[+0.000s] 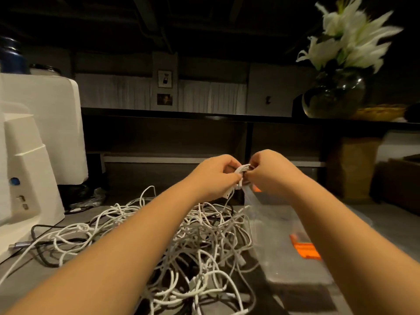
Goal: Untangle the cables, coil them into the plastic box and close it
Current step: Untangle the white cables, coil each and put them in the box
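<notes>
1. Head view showed your left hand (213,173) and right hand (270,171) raised together above the table (386,223), knuckles toward the camera.
2. Your left hand's fingers were curled round a small white coil of cable (241,172), and your right hand's fingers pinched the same coil from the other side, so both hands had hold of it.
3. A loose end of that cable hung down from the coil toward the heap below.
4. Beneath your forearms lay the tangled cables (204,242), mostly white with some dark strands, spread across the table from the left edge to the middle.
5. Just right of the heap sat the clear plastic box (279,251), open at the top, with its orange latches (305,247) showing under your right forearm.
6. At the left stood a white machine (34,155); far right, on a shelf, a glass vase (334,96) held white flowers (350,35).
</notes>
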Motion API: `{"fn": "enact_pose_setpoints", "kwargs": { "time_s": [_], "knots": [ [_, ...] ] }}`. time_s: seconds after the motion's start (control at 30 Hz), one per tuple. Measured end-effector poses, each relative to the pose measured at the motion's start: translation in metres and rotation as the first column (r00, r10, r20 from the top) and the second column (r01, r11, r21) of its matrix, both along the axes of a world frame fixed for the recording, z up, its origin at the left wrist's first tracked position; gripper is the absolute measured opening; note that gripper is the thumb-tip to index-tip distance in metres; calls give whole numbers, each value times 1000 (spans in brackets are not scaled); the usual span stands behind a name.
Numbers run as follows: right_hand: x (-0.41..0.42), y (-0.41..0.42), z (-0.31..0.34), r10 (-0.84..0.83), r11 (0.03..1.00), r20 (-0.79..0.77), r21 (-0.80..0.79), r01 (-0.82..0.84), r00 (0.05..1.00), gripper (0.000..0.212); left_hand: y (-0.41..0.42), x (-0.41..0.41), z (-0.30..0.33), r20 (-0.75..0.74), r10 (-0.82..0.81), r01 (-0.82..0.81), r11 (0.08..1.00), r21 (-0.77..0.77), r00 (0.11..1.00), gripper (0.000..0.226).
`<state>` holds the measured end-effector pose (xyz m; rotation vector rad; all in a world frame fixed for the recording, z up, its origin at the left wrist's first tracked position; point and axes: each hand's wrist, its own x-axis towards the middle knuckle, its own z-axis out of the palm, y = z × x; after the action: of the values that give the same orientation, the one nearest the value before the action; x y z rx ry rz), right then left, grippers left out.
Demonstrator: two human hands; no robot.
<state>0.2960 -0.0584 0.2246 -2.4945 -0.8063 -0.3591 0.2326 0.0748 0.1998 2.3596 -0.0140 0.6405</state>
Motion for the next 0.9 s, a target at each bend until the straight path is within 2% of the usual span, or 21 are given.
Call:
{"fn": "enact_pose_setpoints", "kwargs": {
  "time_s": [0.07, 0.13, 0.27, 0.3, 0.37, 0.43, 0.6, 0.73, 0.9],
  "knots": [
    [10, -25, 1, -40, 999, 36, 7, 40, 999, 24, -20, 17, 7, -10, -37, 37, 999, 24, 999, 15],
    [19, -42, 0, -69, 997, 55, 38, 67, 996, 28, -36, 31, 13, -3, -54, 54, 997, 54, 999, 17],
    [36, -72, 0, -156, 986, 77, 69, 151, 985, 7, -65, 58, 20, 26, -77, 73, 991, 111, 997, 26],
    [39, -77, 0, -177, 984, 78, 37, 174, 981, 6, -71, 63, 19, 29, -70, 66, 990, 126, 997, 32],
    [42, -79, -4, -211, 972, 28, -99, 213, 977, 20, -75, 69, 14, 12, -44, 42, 988, 147, 999, 40],
    [43, -79, -10, -215, 960, 1, -183, 212, 977, 24, -74, 71, 9, -15, -9, 11, 988, 155, 1000, 41],
    [28, -63, -14, -114, 981, 103, -144, 128, 988, 25, -60, 50, 6, 0, 32, -32, 981, 189, 999, 32],
    [-4, -24, -8, 49, 992, 262, -122, -18, 964, 6, -39, 20, 11, 33, 74, -79, 980, 182, 997, 22],
    [-33, 27, -20, 215, 976, 294, -82, -200, 931, 22, 8, -21, 1, 54, 195, -201, 968, 152, 979, 28]
  ]
}}
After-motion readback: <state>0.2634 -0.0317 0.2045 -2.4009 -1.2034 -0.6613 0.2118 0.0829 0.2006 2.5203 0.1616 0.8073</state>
